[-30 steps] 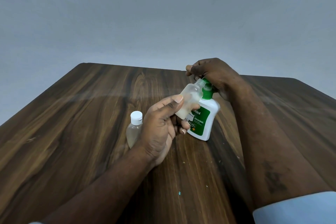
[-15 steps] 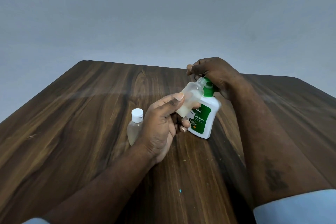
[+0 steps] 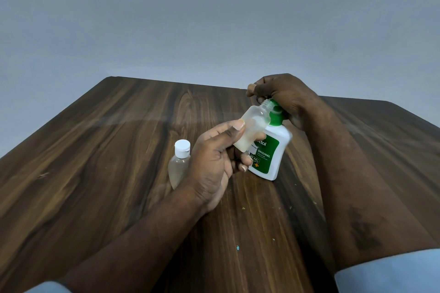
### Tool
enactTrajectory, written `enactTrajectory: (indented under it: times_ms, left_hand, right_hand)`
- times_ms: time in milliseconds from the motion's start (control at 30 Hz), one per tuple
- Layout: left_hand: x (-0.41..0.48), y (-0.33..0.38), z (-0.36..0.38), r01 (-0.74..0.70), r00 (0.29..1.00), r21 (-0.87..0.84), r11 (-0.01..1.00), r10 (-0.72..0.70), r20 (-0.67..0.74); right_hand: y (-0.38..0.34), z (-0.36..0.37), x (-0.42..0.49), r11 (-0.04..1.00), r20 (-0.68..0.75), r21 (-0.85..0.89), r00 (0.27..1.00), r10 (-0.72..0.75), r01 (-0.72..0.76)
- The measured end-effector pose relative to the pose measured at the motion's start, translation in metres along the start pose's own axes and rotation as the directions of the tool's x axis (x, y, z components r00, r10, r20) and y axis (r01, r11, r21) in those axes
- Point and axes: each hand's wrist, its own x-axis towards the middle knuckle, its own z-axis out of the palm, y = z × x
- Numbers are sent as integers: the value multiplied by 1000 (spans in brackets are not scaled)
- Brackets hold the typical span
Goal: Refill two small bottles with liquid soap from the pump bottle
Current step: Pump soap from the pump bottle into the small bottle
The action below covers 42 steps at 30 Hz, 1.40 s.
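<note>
My left hand point(image 3: 214, 162) grips a small frosted bottle point(image 3: 253, 126) without a cap, tilted so its open neck points up at the pump's spout. A little whitish soap lies in its lower end. My right hand point(image 3: 283, 95) is curled over the green pump head of the white pump bottle point(image 3: 271, 152), which stands on the table with a green label. The spout itself is hidden under my fingers. A second small clear bottle point(image 3: 178, 164) with a white flip cap stands just left of my left hand, partly hidden by it.
A dark wooden table point(image 3: 107, 162) carries everything; its far edge meets a plain grey wall. A few small crumbs and a tiny blue speck point(image 3: 237, 247) lie on the wood near me.
The small bottle's neck has shifted slightly under the spout and the pump head sits a little lower beneath my right hand. The capped bottle has not moved.
</note>
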Motion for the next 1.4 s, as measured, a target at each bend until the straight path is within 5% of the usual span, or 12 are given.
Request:
enactTrajectory:
  times_ms: [1400]
  left_hand:
    - [-1, 1, 2, -10, 1000, 1, 1000, 10, -10]
  right_hand:
    - [-4, -3, 2, 997, -20, -78, 999, -26, 25]
